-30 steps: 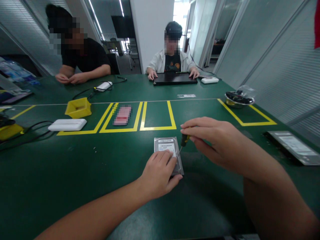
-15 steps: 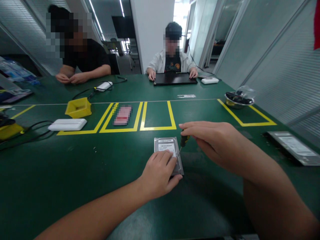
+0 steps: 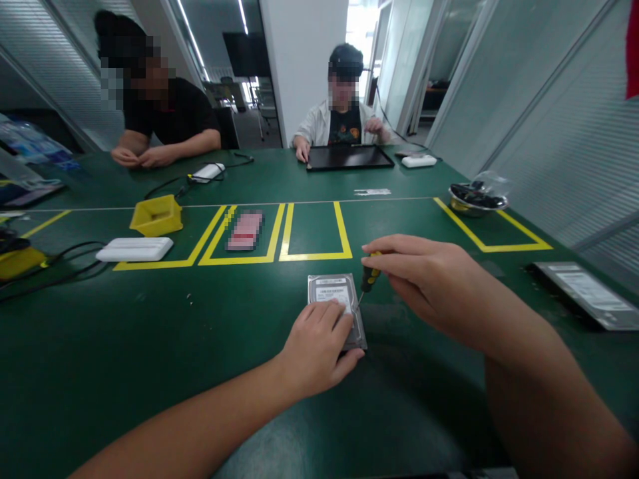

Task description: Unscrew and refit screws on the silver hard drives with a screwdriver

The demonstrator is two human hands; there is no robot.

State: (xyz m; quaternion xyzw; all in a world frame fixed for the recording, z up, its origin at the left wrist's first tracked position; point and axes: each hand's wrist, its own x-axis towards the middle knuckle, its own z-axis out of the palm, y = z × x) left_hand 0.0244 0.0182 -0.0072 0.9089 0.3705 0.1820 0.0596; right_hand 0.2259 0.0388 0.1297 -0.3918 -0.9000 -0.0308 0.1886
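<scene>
A hard disk drive [image 3: 328, 285] with a white label lies flat on the green table in front of me. My left hand [image 3: 319, 342] grips its lower part, fingers across the top and thumb along the near edge, covering much of the label. In my right hand [image 3: 429, 283] is a screwdriver [image 3: 368, 278] with a black and yellow handle, held by the fingers at its top end. Its thin shaft slants down to the right side of the drive. The very tip is too small to make out.
A larger drive [image 3: 589, 293] lies at the right. Farther back are a metal bowl [image 3: 476, 205] of dark parts, a yellow bin [image 3: 156, 216], a white box [image 3: 134, 249] with cables and a pink pixelated item [image 3: 244, 231]. Two people sit opposite, one touching a black panel [image 3: 349, 158].
My right hand's fingers have shifted slightly up on the screwdriver, showing more of its handle. My left hand and the drive stay put. The person opposite has lifted one hand off the black panel.
</scene>
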